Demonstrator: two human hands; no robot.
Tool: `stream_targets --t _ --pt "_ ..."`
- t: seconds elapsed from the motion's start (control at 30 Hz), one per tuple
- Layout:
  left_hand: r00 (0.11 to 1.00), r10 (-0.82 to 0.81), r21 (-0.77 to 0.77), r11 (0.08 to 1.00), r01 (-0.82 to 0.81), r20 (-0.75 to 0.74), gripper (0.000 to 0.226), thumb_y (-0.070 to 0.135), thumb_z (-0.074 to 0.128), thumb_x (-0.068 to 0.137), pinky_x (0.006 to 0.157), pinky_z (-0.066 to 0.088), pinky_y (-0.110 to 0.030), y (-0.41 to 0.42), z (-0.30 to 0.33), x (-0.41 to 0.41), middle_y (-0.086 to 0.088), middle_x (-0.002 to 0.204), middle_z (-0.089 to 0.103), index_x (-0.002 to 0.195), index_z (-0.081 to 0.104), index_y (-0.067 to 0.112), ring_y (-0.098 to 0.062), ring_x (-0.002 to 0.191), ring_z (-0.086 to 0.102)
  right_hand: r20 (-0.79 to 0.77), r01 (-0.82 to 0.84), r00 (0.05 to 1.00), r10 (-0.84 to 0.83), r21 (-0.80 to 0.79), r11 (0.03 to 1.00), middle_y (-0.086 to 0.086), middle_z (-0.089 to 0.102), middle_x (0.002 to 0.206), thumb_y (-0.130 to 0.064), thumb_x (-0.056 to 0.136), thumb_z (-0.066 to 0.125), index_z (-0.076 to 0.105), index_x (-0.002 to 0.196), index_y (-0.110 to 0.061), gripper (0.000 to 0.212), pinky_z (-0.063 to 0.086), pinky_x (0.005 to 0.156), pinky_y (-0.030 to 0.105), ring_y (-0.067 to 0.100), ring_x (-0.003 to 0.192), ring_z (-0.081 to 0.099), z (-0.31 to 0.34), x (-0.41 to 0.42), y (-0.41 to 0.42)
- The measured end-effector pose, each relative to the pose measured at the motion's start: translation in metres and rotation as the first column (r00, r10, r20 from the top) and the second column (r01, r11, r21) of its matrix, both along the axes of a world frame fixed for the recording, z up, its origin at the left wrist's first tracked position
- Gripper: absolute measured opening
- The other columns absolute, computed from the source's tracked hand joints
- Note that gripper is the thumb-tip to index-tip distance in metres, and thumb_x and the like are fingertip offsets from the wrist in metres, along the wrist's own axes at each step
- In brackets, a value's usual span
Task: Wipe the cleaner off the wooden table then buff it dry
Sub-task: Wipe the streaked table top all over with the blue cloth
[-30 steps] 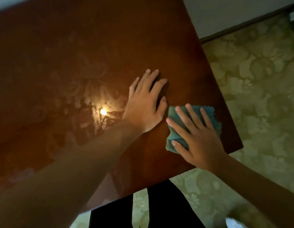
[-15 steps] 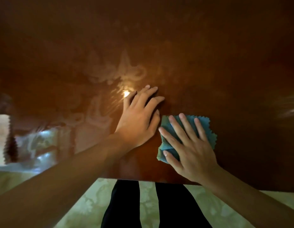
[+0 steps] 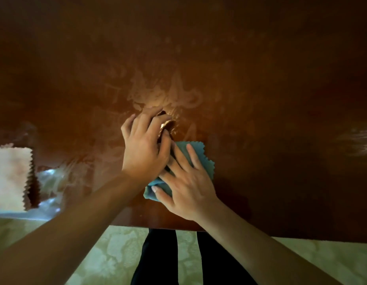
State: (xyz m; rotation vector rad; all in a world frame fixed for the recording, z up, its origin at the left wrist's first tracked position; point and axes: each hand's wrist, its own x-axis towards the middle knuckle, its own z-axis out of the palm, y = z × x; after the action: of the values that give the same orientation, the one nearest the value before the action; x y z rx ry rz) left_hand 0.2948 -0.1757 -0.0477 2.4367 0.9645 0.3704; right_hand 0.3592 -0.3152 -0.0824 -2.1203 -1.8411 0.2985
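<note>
Dark reddish-brown polished wooden desk [image 3: 260, 99]: fills most of the view; near edge runs across the lower part. Pale hazy smears of cleaner [image 3: 168, 93] lie on the surface at centre, just beyond the left hand, with a bright glare spot among them; fainter streaks spread toward the near left.

Small teal cloth with pinked zigzag edges [image 3: 201, 157]: lies on the desk near its near edge, slightly right of centre, partly bunched at its near-left corner.

Right hand [image 3: 188, 190]: pressed flat on the teal cloth, fingers spread and extended; grip released, nothing clasped.

Left hand [image 3: 143, 149]: just left of the right hand, fingers curled with tips on the desk surface, thumb side overlapping the cloth's far-left edge; grip loose, and whether it pinches the cloth cannot be told.

Pale cream cloth with zigzag edge [image 3: 10, 177]: at the far left, on the desk's near edge.

Light green patterned floor [image 3: 108, 254]: below the desk edge, with the person's dark trouser legs [image 3: 158, 258] at centre.
</note>
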Motion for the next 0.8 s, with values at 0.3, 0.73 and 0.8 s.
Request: stream_targets --t 0.3,0.73,0.8 --pt "0.975 -0.224 0.003 0.975 0.224 0.010 0.032 0.020 0.053 0.096 0.116 0.020 -0.047 -0.047 -0.004 0.077 -0.005 0.138 0.057 0.124 0.065 0.014 -0.024 0.133 0.050 0.149 0.141 0.980 -0.132 -0.053 0.989 0.006 0.027 0.168 -0.056 0.104 0.037 0.042 0.156 -0.028 0.060 0.012 0.128 0.055 0.027 0.158 0.018 -0.004 0.119 -0.078" --pt "0.977 -0.200 -0.001 0.980 0.201 0.075 0.032 0.013 0.057 0.094 0.116 0.021 -0.045 -0.049 -0.007 0.077 -0.005 0.138 0.059 0.125 0.065 0.012 -0.023 0.135 0.050 0.224 0.357 0.919 -0.325 -0.119 0.927 0.014 0.027 0.167 -0.048 0.100 0.037 0.034 0.156 -0.023 0.062 0.011 0.125 0.058 0.037 0.156 0.019 0.005 0.187 -0.130" --pt "0.989 -0.142 -0.015 0.990 0.143 0.042 0.035 0.014 0.057 0.094 0.116 0.021 -0.045 -0.039 -0.009 0.056 -0.005 0.140 0.057 0.127 0.064 0.013 -0.023 0.138 0.046 0.219 0.300 0.938 -0.269 -0.125 0.946 0.014 0.026 0.167 -0.048 0.099 0.038 0.036 0.156 -0.022 0.062 0.010 0.125 0.058 0.036 0.156 0.019 0.005 0.173 -0.109"
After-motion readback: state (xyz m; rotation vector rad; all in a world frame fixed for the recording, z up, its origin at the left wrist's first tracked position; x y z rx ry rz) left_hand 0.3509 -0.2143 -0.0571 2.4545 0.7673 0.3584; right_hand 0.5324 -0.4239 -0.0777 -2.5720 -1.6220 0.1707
